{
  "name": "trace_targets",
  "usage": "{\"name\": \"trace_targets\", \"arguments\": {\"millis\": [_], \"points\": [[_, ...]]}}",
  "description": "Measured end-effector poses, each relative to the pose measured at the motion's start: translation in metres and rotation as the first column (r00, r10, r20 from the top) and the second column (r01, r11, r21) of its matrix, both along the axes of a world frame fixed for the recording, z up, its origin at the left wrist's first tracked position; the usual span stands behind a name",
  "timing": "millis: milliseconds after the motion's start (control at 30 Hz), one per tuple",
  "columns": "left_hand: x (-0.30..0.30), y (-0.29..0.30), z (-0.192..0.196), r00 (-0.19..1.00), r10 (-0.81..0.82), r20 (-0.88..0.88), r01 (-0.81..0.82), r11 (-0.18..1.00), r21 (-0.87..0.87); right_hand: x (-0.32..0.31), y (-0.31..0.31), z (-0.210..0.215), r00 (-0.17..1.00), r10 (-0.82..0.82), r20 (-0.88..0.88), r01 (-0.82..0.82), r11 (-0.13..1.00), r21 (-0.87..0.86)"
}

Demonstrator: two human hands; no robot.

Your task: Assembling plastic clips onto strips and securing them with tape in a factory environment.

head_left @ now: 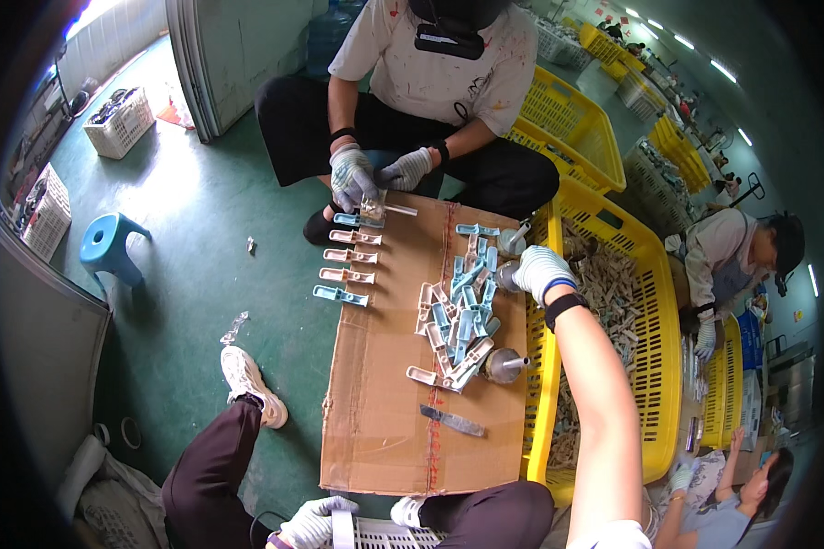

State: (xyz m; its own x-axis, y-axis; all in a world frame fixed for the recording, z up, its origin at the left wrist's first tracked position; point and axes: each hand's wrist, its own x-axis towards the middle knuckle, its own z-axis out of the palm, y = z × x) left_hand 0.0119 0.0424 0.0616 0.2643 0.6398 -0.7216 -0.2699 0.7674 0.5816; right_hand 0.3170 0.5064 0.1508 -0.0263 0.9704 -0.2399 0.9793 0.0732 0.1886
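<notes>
My right hand [542, 273], in a striped white glove, reaches along the cardboard's right side. Its fingers close round a small, round grey bottle [506, 277], partly hidden by the hand. A similar bottle with a white nozzle [513, 242] stands just beyond it, and another round bottle [504, 366] sits nearer me. Left of them lies a heap of light blue and white plastic clips [465, 316]. Low in view, my gloved left hand [313, 523] rests with fingers stretched out beside a white slotted plastic basket [389, 533].
Several clips [348, 276] line the left edge of the cardboard [375, 403], where a utility knife [453, 421] lies too. Opposite, a co-worker's gloved hands [366, 178] hold a small piece. A yellow crate [655, 366] full of parts adjoins the right side. A blue stool [110, 240] stands left.
</notes>
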Motion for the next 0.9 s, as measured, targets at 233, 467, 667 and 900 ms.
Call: {"name": "trace_targets", "arguments": {"millis": [233,467,667,900], "points": [[0.002,-0.007,-0.017,0.998,0.005,-0.061,-0.006,1.0,-0.016,-0.004,-0.013,0.021,0.987,-0.126,-0.098,0.134,0.988,0.083],[-0.003,-0.018,-0.028,0.999,0.037,0.011,-0.037,0.999,-0.027,0.0,-0.101,0.045,0.832,-0.118,-0.542,-0.007,0.975,-0.223],[0.001,-0.016,-0.022,0.998,0.003,-0.062,0.0,0.999,0.048,0.032,-0.148,-0.01,0.911,0.18,-0.37,-0.245,0.96,-0.136],[0.004,-0.019,-0.023,1.0,-0.003,0.001,0.003,0.999,0.055,0.049,-0.096,-0.023,0.933,-0.046,-0.356,0.112,0.98,0.165]]}}
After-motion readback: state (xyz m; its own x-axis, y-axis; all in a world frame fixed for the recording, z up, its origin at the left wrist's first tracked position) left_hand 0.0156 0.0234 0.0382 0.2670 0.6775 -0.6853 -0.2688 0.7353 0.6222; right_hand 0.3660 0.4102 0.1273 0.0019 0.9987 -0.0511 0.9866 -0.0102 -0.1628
